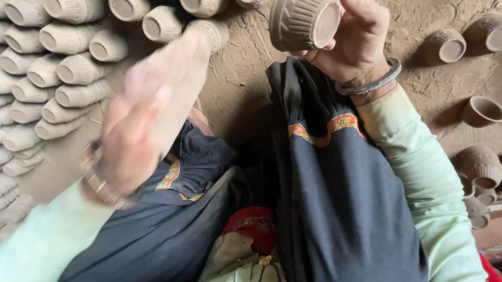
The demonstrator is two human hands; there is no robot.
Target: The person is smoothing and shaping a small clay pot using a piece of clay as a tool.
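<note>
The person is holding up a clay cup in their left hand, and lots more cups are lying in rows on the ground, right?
Not quite. The head view shows the clay cup held up in the right hand. The left hand is blurred and holds no cup. Rows of cups do lie on the ground.

The right hand (351, 34) is reaching forward, raised, fingers curling in a grip, wrist bent. The left hand (142, 122) is lifting, blurred, fingers flat and together, forearm angling up.
</note>
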